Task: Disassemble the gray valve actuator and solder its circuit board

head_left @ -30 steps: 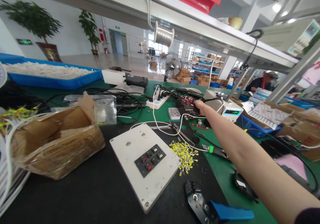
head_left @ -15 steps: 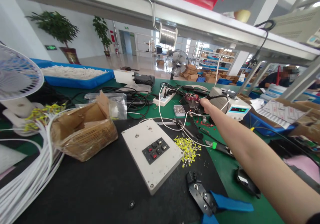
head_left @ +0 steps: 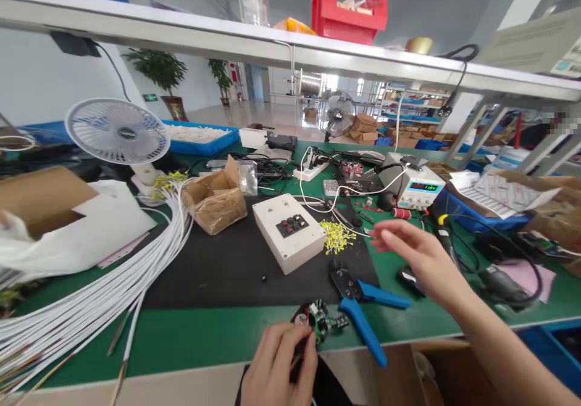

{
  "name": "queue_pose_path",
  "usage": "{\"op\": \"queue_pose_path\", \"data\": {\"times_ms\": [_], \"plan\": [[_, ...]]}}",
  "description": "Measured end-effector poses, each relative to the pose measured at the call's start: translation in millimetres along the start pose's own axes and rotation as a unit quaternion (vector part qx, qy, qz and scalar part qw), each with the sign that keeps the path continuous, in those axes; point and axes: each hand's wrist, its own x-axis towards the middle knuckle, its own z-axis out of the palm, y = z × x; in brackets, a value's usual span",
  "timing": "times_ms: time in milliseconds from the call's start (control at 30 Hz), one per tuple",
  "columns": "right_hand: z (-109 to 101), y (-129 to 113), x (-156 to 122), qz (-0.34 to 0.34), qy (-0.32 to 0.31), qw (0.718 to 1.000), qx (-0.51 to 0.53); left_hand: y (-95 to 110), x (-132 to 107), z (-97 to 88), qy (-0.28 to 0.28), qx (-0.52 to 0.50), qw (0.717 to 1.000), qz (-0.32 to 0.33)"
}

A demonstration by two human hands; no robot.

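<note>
At the bench's front edge, my left hand (head_left: 284, 357) is closed around a small assembly of green circuit boards (head_left: 321, 321) with wires; its lower part is hidden by my fingers. My right hand (head_left: 408, 248) hovers over the right side of the mat, fingers loosely apart, near the end of a thin white cable (head_left: 356, 230). Nothing shows clearly in it. Beside it lie a pile of yellow-tipped terminals (head_left: 336, 236) and a crimping tool (head_left: 347, 285) with blue handles. A light grey box with black and red switches (head_left: 290, 242) sits on the mat.
White cables (head_left: 149, 261) fan across the left, next to a cardboard box (head_left: 215, 203) and a white fan (head_left: 120, 132). A power supply (head_left: 415, 185) and a soldering iron (head_left: 447, 245) stand right. A shelf beam (head_left: 254, 37) spans above.
My right hand has drawn back from the black device at the rear toward me. My left hand has come into view with the circuit boards. The view has shifted back and left.
</note>
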Motion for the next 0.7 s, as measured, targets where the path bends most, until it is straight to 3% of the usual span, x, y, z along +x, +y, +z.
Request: {"op": "queue_pose_path", "data": {"times_ms": [133, 233, 300, 400, 567, 633, 700], "plan": [[2.8, 28.6, -116.1, 0.052, 0.045, 0.998, -0.008, 11.7, -7.3, -7.5, -0.037, 0.007, 0.998, -0.043], [11.5, 55.9, -175.3, 0.111, 0.086, 0.990, 0.012, 22.8, -13.1, -12.1, -0.040, -0.005, 0.997, -0.071], [19.6, 71.4, -205.6, 0.157, 0.081, 0.984, 0.031, 29.1, -17.6, -15.1, -0.036, -0.014, 0.995, -0.090], [33.5, 87.1, -240.1, 0.200, 0.054, 0.977, 0.046, 35.3, -24.2, -19.4, -0.031, -0.026, 0.992, -0.116], [52.4, 96.8, -272.9, 0.184, -0.008, 0.982, 0.030, 45.8, -35.3, -28.0, -0.016, -0.039, 0.988, -0.146], [55.6, 96.6, -281.3, 0.168, 0.003, 0.986, 0.010, 56.0, -42.4, -29.9, 0.000, -0.070, 0.978, -0.196], [56.3, 92.7, -287.7, 0.136, 0.040, 0.990, -0.026, 71.0, -51.8, -25.6, -0.007, -0.136, 0.950, -0.279]]}}
